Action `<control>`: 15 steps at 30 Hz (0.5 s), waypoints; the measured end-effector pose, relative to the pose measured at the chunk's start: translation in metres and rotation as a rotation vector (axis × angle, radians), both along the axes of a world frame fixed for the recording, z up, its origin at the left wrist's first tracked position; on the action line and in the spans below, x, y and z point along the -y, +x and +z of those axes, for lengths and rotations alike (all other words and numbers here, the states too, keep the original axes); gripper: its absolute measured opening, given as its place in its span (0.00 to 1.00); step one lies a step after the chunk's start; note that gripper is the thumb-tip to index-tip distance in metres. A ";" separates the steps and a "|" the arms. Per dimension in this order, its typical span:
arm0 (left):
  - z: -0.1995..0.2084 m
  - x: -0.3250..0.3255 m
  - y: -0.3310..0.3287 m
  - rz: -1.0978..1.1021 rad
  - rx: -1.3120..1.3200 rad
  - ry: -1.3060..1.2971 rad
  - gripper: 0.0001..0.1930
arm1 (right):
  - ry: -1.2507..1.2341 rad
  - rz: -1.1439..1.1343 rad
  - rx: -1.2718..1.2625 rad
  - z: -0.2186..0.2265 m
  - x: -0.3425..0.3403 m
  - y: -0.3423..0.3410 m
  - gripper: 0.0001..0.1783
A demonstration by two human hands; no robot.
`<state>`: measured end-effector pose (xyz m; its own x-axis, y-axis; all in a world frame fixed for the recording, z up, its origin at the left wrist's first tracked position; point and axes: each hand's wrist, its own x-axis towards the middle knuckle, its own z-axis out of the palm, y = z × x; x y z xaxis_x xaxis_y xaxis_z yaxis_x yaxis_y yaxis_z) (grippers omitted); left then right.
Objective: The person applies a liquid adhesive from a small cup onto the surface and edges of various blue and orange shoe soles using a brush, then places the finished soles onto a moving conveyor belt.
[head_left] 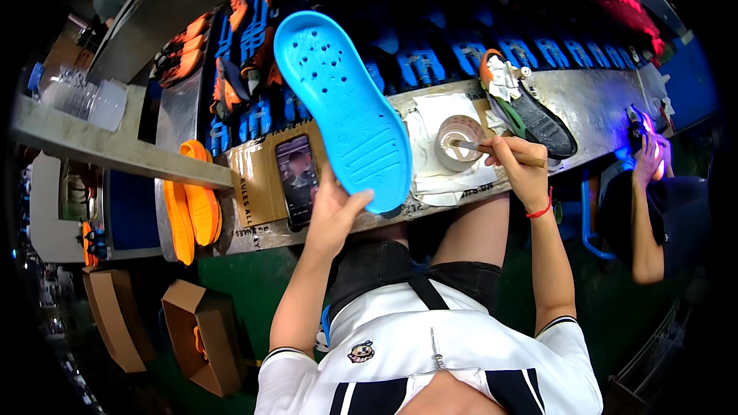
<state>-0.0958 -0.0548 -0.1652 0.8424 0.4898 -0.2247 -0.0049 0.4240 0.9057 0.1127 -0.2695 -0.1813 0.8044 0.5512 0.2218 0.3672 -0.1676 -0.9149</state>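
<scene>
My left hand (337, 211) grips the near end of a bright blue shoe sole (357, 127), thumb on its face. The sole is tilted up above the bench, with holes at its far end and grooves near my thumb. In my right hand (521, 170) is a brush (530, 159) with a wooden handle, fingers closed round it. The brush's tip reaches into a small round tub (459, 143), and its bristles are hard to make out. White paper (438, 186) lies under the tub. Right of it rests a black and green shoe sole (542, 119) with crumpled tissue on it.
A phone (298, 184) lies on cardboard (250, 184) left of the blue sole. Orange soles (201, 211) stand further left, beside a metal bar (115, 134). Behind the bench (607, 111) run rows of blue shoe parts (421, 67). A co-worker's hands (652, 157) are at the right.
</scene>
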 end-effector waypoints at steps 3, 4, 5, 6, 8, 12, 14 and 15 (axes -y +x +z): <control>-0.010 0.004 0.008 -0.047 0.126 0.108 0.34 | -0.010 0.013 -0.024 0.003 0.001 -0.002 0.10; -0.004 0.005 0.010 -0.056 0.132 0.051 0.34 | 0.013 0.010 -0.042 0.008 0.002 -0.004 0.10; -0.004 0.007 0.012 -0.045 0.145 0.099 0.33 | 0.011 0.022 -0.025 0.018 0.005 -0.006 0.11; -0.004 0.008 0.014 -0.035 0.158 0.143 0.32 | 0.046 -0.006 -0.028 0.027 0.007 -0.010 0.12; -0.003 0.010 0.017 -0.035 0.171 0.186 0.30 | 0.082 -0.038 -0.014 0.037 0.013 -0.011 0.13; 0.001 0.013 0.024 -0.038 0.176 0.168 0.26 | -0.017 0.026 -0.068 0.029 0.009 -0.007 0.13; -0.004 0.015 0.026 -0.041 0.171 0.192 0.26 | 0.027 -0.019 -0.099 0.043 0.018 -0.016 0.14; -0.004 0.016 0.027 -0.035 0.172 0.202 0.27 | 0.063 -0.031 -0.097 0.051 0.021 -0.020 0.15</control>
